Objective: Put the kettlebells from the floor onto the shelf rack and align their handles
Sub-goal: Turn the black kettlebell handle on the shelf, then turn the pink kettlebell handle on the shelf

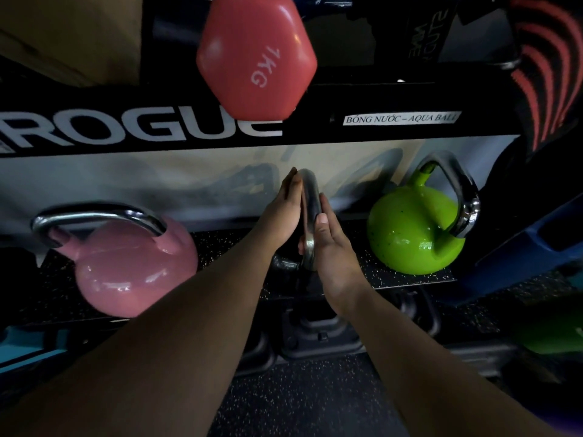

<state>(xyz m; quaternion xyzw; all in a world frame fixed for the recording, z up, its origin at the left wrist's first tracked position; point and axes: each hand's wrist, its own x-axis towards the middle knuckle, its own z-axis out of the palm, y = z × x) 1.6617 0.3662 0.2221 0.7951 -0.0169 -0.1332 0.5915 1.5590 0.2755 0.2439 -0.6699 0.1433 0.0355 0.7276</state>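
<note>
2 hands bracket 1 chrome handle (310, 212) at the middle of the shelf (410, 275). That handle belongs to a dark kettlebell whose body is almost wholly hidden under the hands and wrists; only a dark stub shows beside the left wrist, so I cannot tell its colour or how squarely it sits.

Left hand (282, 212) lies flat against the handle's left face, fingers straight and together, pointing up and away. Right hand (331, 247) presses the opposite face, thumb laid along the metal. Neither hand is curled round the bar: they sandwich it, palms facing each other.

What matters is the handle's long axis. From the head view the loop is seen edge-on, running away from the person toward the back panel. The pink kettlebell (132, 266), to the left, shows its loop broadside, its bar running left to right. The green kettlebell (413, 228), to the right, has its handle cocked off toward the right and also turned. So the 3 handles point 3 different ways.

My judgement: all 3 bells are already up on the rack and the aligning is in hand. Which direction counts as correct the frame does not say. Both hands are equally near, so a twist about the upright axis would come from pushing with 1 palm and pulling with the other. A heavy base on speckled rubber matting probably resists turning.
</note>
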